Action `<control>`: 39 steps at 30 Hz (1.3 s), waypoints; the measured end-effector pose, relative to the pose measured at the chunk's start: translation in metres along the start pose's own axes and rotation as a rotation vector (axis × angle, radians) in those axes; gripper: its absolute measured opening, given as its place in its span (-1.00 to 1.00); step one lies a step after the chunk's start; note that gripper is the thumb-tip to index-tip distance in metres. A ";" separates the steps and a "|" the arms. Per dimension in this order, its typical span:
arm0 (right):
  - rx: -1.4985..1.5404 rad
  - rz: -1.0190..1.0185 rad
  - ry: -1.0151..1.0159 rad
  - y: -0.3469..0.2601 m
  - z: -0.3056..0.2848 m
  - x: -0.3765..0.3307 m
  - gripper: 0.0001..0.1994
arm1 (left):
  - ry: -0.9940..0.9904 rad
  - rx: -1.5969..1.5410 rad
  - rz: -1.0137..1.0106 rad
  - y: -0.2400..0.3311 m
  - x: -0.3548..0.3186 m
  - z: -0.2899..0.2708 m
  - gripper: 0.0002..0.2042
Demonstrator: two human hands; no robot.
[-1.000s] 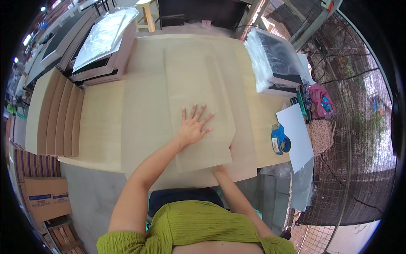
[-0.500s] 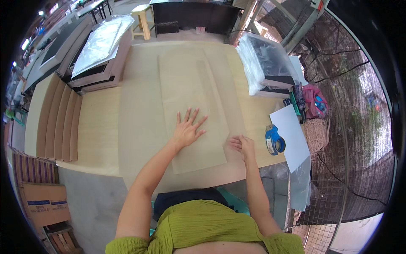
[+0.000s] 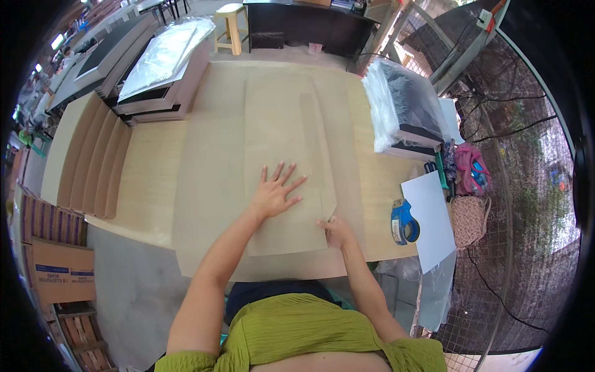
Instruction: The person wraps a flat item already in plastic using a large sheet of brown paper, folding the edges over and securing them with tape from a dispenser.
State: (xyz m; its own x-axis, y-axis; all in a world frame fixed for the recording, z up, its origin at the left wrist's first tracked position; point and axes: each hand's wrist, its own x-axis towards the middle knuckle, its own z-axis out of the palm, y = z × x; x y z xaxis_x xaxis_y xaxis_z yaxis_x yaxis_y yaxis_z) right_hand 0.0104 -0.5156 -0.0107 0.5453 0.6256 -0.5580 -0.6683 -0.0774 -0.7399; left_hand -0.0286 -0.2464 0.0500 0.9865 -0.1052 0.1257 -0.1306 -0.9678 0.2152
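Observation:
A large sheet of brown kraft paper [image 3: 212, 186] covers the middle of the table. On it lies a long, narrower piece of brown paper [image 3: 273, 118], flat, with a folded strip along its right side. My left hand [image 3: 273, 197] rests palm down on this narrower piece, its fingers spread. At the piece's lower right edge my right hand [image 3: 338, 231] is closed, fingers curled and thumb pointing left, gripping the paper edge. The hand itself hides part of that edge.
A blue tape dispenser [image 3: 404, 222] stands beside a white sheet [image 3: 431, 211] at right. Plastic-wrapped boards [image 3: 412, 105] are stacked at the back right, with more wrapped boards [image 3: 162, 62] at back left. Folded brown cardboard pieces [image 3: 87, 161] stand on the left.
My right hand has moved left and a little nearer to me, from the outer sheet's right side to the narrower piece's edge. My left hand stays flat. The view has shifted slightly.

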 end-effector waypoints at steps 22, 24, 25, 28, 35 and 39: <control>-0.373 -0.286 0.794 0.046 0.064 -0.096 -0.71 | -0.479 0.091 0.781 0.088 0.076 -0.005 -0.74; -0.673 -0.426 0.900 0.035 0.079 -0.106 -0.73 | -0.479 0.123 0.801 0.088 0.074 -0.004 -0.74; -0.721 -0.432 0.849 0.027 0.084 -0.109 -0.73 | -0.500 0.119 0.776 0.089 0.074 -0.004 -0.73; -0.732 -0.460 0.788 0.025 0.087 -0.094 -0.72 | -0.543 0.077 0.742 0.093 0.077 -0.002 -0.72; -0.016 -0.302 0.639 0.027 0.078 -0.054 -0.71 | -0.539 -0.047 0.739 0.079 0.079 0.002 -0.69; 0.145 -0.257 0.596 0.028 0.075 -0.048 -0.72 | -0.559 -0.115 0.723 0.078 0.077 0.003 -0.65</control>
State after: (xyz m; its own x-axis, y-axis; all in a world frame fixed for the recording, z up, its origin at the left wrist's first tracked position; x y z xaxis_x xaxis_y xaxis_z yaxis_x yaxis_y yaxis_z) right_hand -0.0721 -0.4894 0.0232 0.8551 0.0705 -0.5136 -0.5181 0.1486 -0.8423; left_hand 0.0377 -0.3311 0.0742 0.5612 -0.7998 -0.2132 -0.7136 -0.5980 0.3651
